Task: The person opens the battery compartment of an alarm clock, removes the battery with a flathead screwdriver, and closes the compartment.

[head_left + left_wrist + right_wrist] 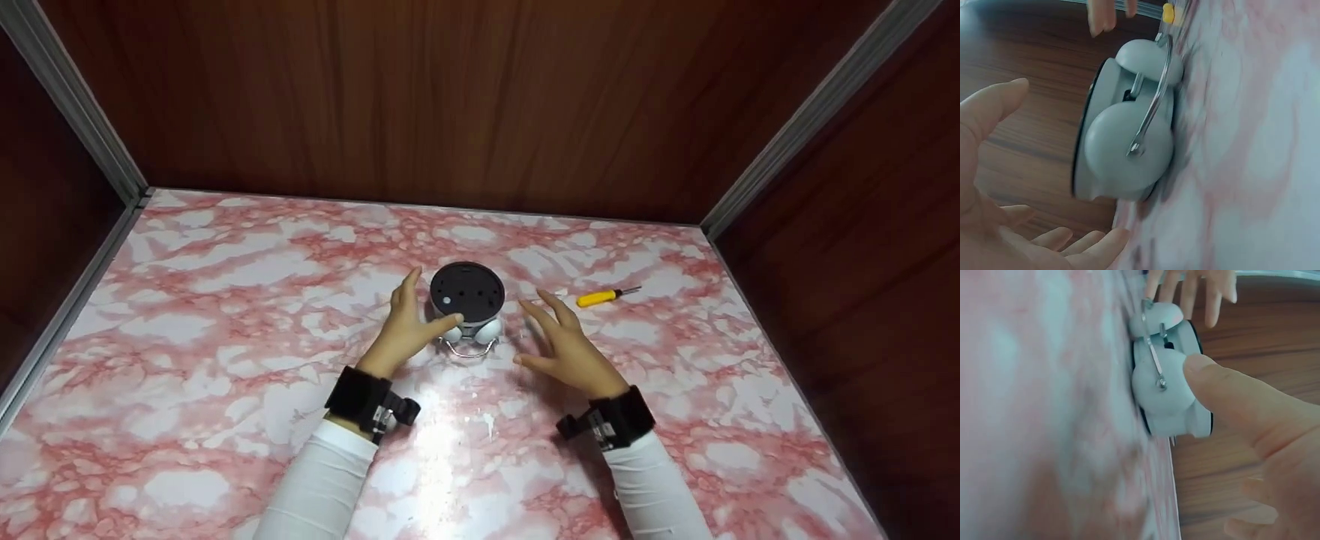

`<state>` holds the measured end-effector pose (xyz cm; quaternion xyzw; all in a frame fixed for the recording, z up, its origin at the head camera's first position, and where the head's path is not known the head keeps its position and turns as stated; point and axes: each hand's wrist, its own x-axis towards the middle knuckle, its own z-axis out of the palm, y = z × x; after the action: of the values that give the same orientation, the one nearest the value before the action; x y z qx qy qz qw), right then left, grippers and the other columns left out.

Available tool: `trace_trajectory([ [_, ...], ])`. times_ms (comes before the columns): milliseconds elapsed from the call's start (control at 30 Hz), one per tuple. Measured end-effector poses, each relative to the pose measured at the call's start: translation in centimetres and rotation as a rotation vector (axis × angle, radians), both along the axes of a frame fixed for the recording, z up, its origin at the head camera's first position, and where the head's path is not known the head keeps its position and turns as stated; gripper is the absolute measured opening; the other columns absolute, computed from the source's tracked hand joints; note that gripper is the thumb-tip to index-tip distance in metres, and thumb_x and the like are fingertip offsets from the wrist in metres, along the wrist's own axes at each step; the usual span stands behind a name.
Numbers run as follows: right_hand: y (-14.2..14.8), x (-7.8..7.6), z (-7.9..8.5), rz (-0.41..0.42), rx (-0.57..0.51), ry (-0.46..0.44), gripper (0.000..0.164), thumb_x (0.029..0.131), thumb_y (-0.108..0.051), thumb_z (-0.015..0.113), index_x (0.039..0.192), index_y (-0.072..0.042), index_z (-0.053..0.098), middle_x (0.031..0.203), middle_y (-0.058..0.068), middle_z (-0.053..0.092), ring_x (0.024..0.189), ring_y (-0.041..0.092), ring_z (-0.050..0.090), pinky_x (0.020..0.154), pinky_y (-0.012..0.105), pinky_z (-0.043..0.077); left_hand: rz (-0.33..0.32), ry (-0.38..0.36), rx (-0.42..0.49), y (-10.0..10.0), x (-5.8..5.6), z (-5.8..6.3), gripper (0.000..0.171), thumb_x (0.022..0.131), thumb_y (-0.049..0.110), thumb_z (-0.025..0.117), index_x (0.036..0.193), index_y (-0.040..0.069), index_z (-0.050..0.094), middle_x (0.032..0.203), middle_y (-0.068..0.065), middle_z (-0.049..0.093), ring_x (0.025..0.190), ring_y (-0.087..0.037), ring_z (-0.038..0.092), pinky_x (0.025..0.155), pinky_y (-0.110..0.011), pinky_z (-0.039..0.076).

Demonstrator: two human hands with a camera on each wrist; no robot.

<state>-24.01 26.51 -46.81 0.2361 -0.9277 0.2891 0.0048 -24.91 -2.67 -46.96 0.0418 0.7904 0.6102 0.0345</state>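
A twin-bell alarm clock [466, 291] lies on the tabletop with its black back up. Its two white bells [1129, 146] and thin metal handle [1153, 354] point toward me. Just left of the clock is my left hand [405, 326], fingers spread; its thumb overlaps the clock's lower edge in the head view, while the left wrist view shows a gap between them. To the right, my right hand [574, 352] hovers with its fingers apart and holds nothing. The clock's dial is hidden underneath.
A small screwdriver [600, 298] with a yellow handle lies right of the clock, beyond my right hand. The red-and-white marbled table [225, 375] is bounded by dark wood-grain panels [450, 97] at the back and sides, with metal strips in the corners.
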Motion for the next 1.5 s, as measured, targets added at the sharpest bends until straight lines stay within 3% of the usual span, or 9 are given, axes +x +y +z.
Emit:
trace_trajectory([
  [200, -2.0, -1.9, 0.1, 0.016, -0.105, 0.053, 0.078, 0.087, -0.03, 0.082, 0.154, -0.015, 0.045, 0.161, 0.02, 0.028, 0.142, 0.041, 0.038, 0.112, 0.056, 0.038, 0.034, 0.004, 0.03, 1.2, -1.2, -0.9, 0.107, 0.083, 0.032, 0.084, 0.162, 0.012, 0.015, 0.16, -0.026, 0.02, 0.142, -0.046, 0.032, 0.115, -0.059, 0.031],
  [433, -4.2, -4.2, 0.7, 0.028, -0.243, 0.054, 0.069, 0.093, -0.025, 0.076, 0.153, -0.011, 0.045, 0.16, 0.018, 0.032, 0.145, 0.034, 0.034, 0.114, 0.053, 0.036, 0.05, 0.008, 0.122, 1.7, -2.1, -2.0, 0.106, 0.084, 0.03, 0.084, 0.162, 0.008, 0.015, 0.163, -0.022, 0.02, 0.148, -0.04, 0.024, 0.118, -0.056, 0.026],
  [633, -6.3, -6.0, 0.3, 0.04, -0.377, -0.03, 0.07, 0.092, -0.024, 0.078, 0.153, -0.013, 0.046, 0.159, 0.017, 0.033, 0.146, 0.03, 0.033, 0.117, 0.046, 0.034, -0.01, 0.059, 0.185, 1.4, -2.8, -2.8, 0.105, 0.083, 0.021, 0.085, 0.161, 0.007, 0.016, 0.164, -0.019, 0.022, 0.148, -0.036, 0.026, 0.12, -0.049, 0.026],
  [833, -8.2, -7.2, -0.2, 0.007, -0.307, -0.043, 0.072, 0.093, -0.033, 0.076, 0.154, -0.013, 0.045, 0.16, 0.017, 0.033, 0.146, 0.031, 0.032, 0.119, 0.052, 0.028, -0.035, 0.052, 0.147, 1.1, -2.9, -3.3, 0.108, 0.083, 0.021, 0.086, 0.162, 0.007, 0.014, 0.164, -0.022, 0.02, 0.148, -0.037, 0.027, 0.12, -0.049, 0.025],
  [1067, -9.4, -8.5, -0.9, -0.029, -0.247, 0.009, 0.06, 0.097, -0.03, 0.069, 0.147, -0.002, 0.05, 0.154, 0.021, 0.041, 0.142, 0.034, 0.039, 0.118, 0.049, 0.03, -0.06, 0.023, 0.302, 1.6, -2.7, -3.9, 0.107, 0.082, 0.011, 0.086, 0.162, 0.009, 0.013, 0.163, -0.023, 0.022, 0.142, -0.034, 0.04, 0.116, -0.039, 0.035],
  [1300, -9.7, -8.7, -1.5, -0.068, -0.261, 0.013, 0.054, 0.096, -0.024, 0.071, 0.142, 0.0, 0.056, 0.149, 0.02, 0.049, 0.138, 0.031, 0.045, 0.118, 0.043, 0.031, -0.039, 0.049, 0.238, 1.9, -2.6, -4.5, 0.106, 0.083, 0.017, 0.086, 0.161, 0.007, 0.015, 0.163, -0.022, 0.023, 0.144, -0.035, 0.036, 0.12, -0.041, 0.028],
  [1500, -9.7, -8.9, -1.7, -0.08, -0.291, 0.038, 0.051, 0.094, -0.024, 0.074, 0.138, -0.002, 0.061, 0.147, 0.017, 0.052, 0.138, 0.03, 0.046, 0.118, 0.043, 0.031, -0.047, 0.041, 0.278, 1.9, -2.5, -4.3, 0.106, 0.084, 0.015, 0.085, 0.162, 0.009, 0.014, 0.163, -0.024, 0.021, 0.143, -0.035, 0.038, 0.118, -0.04, 0.031],
])
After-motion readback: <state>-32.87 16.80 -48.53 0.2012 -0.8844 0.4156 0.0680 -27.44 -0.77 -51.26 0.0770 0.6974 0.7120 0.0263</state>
